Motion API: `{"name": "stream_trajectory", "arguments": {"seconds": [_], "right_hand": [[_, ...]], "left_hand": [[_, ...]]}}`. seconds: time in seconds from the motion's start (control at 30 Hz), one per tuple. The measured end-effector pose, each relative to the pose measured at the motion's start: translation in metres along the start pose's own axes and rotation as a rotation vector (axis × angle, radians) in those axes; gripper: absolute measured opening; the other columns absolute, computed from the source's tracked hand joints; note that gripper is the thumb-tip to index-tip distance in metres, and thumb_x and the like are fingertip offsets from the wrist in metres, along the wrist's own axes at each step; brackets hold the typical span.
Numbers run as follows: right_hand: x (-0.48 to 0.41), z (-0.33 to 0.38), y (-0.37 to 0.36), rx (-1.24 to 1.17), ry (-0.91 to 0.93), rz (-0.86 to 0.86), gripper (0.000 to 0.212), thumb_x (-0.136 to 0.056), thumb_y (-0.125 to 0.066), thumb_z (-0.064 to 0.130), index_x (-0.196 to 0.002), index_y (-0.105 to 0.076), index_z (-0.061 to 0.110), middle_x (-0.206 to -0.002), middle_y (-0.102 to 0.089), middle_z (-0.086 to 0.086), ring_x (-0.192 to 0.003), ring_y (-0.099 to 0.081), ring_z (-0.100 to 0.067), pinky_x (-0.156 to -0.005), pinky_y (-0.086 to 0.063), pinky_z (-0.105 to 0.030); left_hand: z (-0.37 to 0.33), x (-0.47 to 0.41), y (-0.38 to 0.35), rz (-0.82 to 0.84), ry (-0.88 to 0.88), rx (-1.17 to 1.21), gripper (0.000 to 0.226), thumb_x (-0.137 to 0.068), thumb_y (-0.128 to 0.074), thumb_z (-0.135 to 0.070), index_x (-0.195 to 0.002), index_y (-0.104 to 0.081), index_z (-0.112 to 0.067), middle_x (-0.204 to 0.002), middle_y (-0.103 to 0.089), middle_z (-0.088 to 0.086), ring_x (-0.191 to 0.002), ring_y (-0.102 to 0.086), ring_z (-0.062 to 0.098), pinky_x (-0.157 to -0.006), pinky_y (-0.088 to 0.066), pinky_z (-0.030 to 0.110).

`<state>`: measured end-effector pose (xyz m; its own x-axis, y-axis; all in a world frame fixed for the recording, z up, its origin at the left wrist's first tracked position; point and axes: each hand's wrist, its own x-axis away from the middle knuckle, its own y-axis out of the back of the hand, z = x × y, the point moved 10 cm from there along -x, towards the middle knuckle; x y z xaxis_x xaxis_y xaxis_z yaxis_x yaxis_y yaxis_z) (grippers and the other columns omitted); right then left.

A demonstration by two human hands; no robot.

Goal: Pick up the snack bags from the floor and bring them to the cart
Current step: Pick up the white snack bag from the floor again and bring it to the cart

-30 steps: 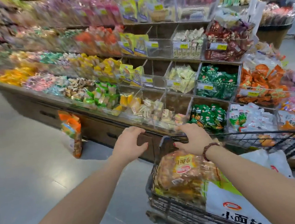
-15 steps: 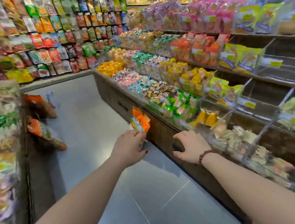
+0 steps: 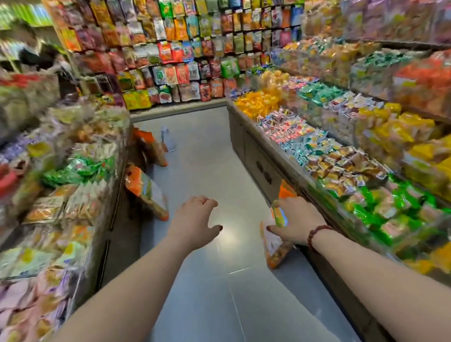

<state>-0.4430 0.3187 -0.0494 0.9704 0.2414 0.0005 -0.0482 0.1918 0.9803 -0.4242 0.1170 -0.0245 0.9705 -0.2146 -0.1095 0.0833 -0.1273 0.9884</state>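
Where the grey tiled floor (image 3: 205, 173) ran between two sweet displays, the right display (image 3: 357, 155) and the left display (image 3: 52, 190) both stood heaped with wrapped sweets, and a wall of hanging packets (image 3: 177, 49) closed the floor's far edge. At the floor's right edge an orange snack bag (image 3: 276, 246) leaned upright against the right display's base. Along the left edge a second orange snack bag (image 3: 148, 196) leaned on the left display's base, with a third orange bag (image 3: 153, 148) farther along and a pale bag (image 3: 168, 138) just beside it, standing upright.

Over the floor's middle the left hand (image 3: 196, 222) reached forward, its grip spread and holding nothing. The right hand (image 3: 300, 221) lay over the top of the orange snack bag, its grip also spread; blur hid whether it touched. A ring (image 3: 198, 200) sat on the left hand, a bead bracelet (image 3: 317, 233) on the right wrist.
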Motion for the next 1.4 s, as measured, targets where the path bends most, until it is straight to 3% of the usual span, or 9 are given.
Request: {"name": "stream_trajectory", "arguments": {"seconds": [0.37,0.87,1.4], "right_hand": [[-0.254,0.03,0.01,0.082,0.147,-0.045,0.061,-0.084,-0.057,0.056,-0.136,-0.044,0.026,-0.135,-0.05,0.0,-0.126,-0.043,-0.024,-0.1,-0.037,-0.035],[-0.619,0.04,0.03,0.031,0.151,-0.037,0.061,-0.085,-0.056,0.055,-0.136,-0.044,0.024,-0.136,-0.05,0.0,-0.126,-0.044,-0.023,-0.1,-0.04,-0.037],[-1.013,0.036,0.033,-0.045,0.311,-0.022,0.058,-0.085,-0.058,0.053,-0.133,-0.047,0.023,-0.136,-0.05,0.0,-0.13,-0.041,-0.021,-0.106,-0.037,-0.036]], "left_hand": [[0.132,-0.192,0.004,-0.041,0.096,-0.086,0.059,-0.088,-0.06,-0.045,-0.139,-0.044,-0.021,-0.138,-0.051,0.003,-0.129,-0.044,0.023,-0.104,-0.039,0.038],[0.295,-0.51,0.005,-0.077,0.156,-0.044,0.061,-0.087,-0.061,-0.047,-0.14,-0.044,-0.022,-0.138,-0.051,0.002,-0.13,-0.042,0.023,-0.101,-0.04,0.037],[0.467,-0.829,-0.026,-0.071,0.343,-0.018,0.049,-0.083,-0.064,-0.048,-0.125,-0.055,-0.025,-0.13,-0.055,-0.002,-0.121,-0.047,0.022,-0.096,-0.045,0.039]]}}
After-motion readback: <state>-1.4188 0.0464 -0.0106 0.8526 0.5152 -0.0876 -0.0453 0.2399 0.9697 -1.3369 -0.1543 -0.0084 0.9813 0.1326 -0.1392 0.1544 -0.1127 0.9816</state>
